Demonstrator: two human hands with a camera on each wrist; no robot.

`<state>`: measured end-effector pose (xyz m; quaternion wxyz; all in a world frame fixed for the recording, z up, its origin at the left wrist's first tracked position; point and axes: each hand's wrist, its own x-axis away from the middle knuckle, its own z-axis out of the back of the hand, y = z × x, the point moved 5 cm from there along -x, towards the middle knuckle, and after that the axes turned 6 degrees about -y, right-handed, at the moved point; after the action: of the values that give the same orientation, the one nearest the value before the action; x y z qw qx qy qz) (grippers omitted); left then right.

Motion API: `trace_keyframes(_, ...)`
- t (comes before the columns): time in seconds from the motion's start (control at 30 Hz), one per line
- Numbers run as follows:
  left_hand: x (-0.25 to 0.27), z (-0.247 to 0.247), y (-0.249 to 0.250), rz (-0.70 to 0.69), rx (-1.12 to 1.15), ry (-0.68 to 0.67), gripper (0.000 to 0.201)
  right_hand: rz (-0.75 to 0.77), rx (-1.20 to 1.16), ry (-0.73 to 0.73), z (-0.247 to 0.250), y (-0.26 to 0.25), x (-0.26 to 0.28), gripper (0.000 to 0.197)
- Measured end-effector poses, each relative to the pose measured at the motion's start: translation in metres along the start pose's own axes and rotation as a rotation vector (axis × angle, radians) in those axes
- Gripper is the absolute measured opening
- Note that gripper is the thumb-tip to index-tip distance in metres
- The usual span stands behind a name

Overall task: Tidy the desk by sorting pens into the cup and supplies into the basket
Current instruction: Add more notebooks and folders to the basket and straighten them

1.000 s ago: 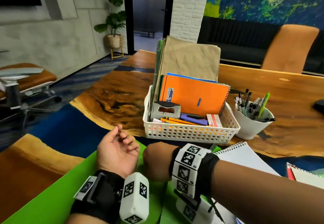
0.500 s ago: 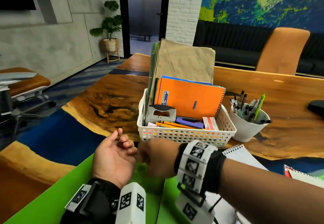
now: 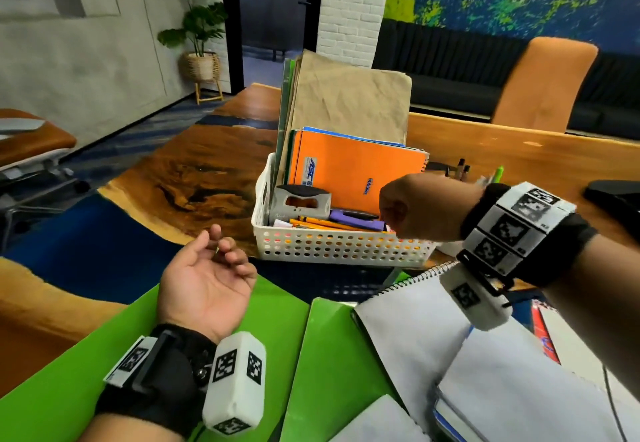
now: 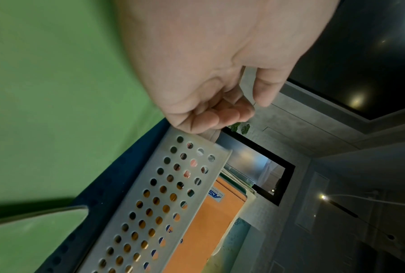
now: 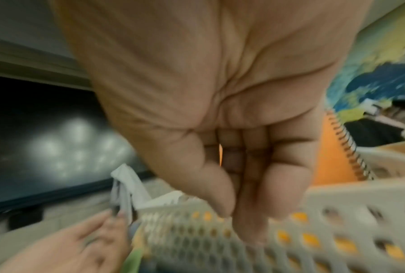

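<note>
The white perforated basket [image 3: 339, 251] [image 4: 161, 203] [image 5: 336, 230] stands mid-desk. It holds an orange notebook [image 3: 353, 171], a brown envelope, a grey punch [image 3: 299, 202], yellow pencils [image 3: 322, 225] and a purple item [image 3: 356, 220]. My right hand [image 3: 384, 213] [image 5: 231, 212] hovers over its front right corner. Its thumb presses against curled fingertips, and the blurred wrist view shows nothing between them. My left hand [image 3: 207, 279] [image 4: 220, 114] lies palm up on a green folder [image 3: 69, 372], fingers loosely curled. The white cup [image 3: 450, 248] is mostly hidden behind my right wrist, with pens [image 3: 464, 168] sticking up.
A second green folder [image 3: 329, 355], a white spiral notebook [image 3: 415, 320] and loose papers [image 3: 519, 389] lie near the front edge. A black object [image 3: 616, 195] sits at the far right. An orange chair [image 3: 543, 85] stands behind the desk.
My right hand has left my left palm and risen right and forward to the basket's front right corner. My left hand stays palm up on the folder.
</note>
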<state>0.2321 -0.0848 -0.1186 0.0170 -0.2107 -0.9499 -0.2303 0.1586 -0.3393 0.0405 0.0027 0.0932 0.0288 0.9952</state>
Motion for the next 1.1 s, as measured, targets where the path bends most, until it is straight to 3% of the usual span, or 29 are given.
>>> trace_keyframes(0.1, 0.004, -0.007, 0.000, -0.008, 0.009, -0.060, 0.018, 0.128, -0.021, -0.290, -0.037, -0.029, 0.023, 0.022)
trace_keyframes(0.17, 0.006, -0.013, -0.001, 0.001, -0.001, -0.106, 0.020, 0.135, 0.014, -0.436, -0.061, -0.036, 0.029, 0.039)
trace_keyframes(0.27, 0.009, -0.021, -0.004, 0.027, -0.023, -0.155, 0.022, 0.117, 0.142, -0.450, -0.076, -0.034, 0.026, 0.053)
trace_keyframes(0.37, 0.013, -0.026, -0.008, 0.043, -0.048, -0.169, 0.023, 0.139, 0.140, -0.429, -0.067, -0.037, 0.026, 0.043)
trace_keyframes(0.43, 0.015, -0.028, -0.010, 0.066, -0.067, -0.189, 0.025, 0.157, 0.067, -0.344, -0.045, -0.039, 0.033, 0.026)
trace_keyframes(0.57, 0.017, -0.036, -0.026, 0.201, -0.187, -0.288, 0.039, 0.143, -0.124, 0.050, 0.026, -0.034, 0.052, 0.034)
trace_keyframes(0.63, 0.023, -0.041, -0.041, 0.303, -0.273, -0.368, 0.060, 0.171, -0.437, 0.309, 0.049, -0.025, 0.056, 0.030)
trace_keyframes(0.67, 0.028, -0.044, -0.048, 0.352, -0.283, -0.424, 0.067, 0.171, -0.640, 0.406, 0.052, -0.020, 0.056, 0.037)
trace_keyframes(0.77, 0.048, -0.062, -0.057, 0.444, -0.213, -0.619, 0.064, 0.083, -1.126, 0.558, 0.027, -0.015, 0.051, 0.031)
trace_keyframes(0.83, 0.049, -0.063, -0.058, 0.449, -0.263, -0.548, 0.061, -0.025, -1.146, 0.612, -0.001, -0.021, 0.045, 0.029)
trace_keyframes(0.9, 0.044, -0.057, -0.057, 0.389, -0.308, -0.429, 0.046, -0.092, -1.061, 0.620, -0.028, -0.028, 0.041, 0.037)
trace_keyframes(1.03, 0.036, -0.052, -0.054, 0.320, -0.312, -0.347, 0.038, -0.175, -1.000, 0.627, -0.063, -0.035, 0.050, 0.085)
trace_keyframes(1.1, 0.034, -0.051, -0.051, 0.323, -0.292, -0.334, 0.048, -0.167, -0.888, 0.609, -0.067, -0.045, 0.054, 0.092)
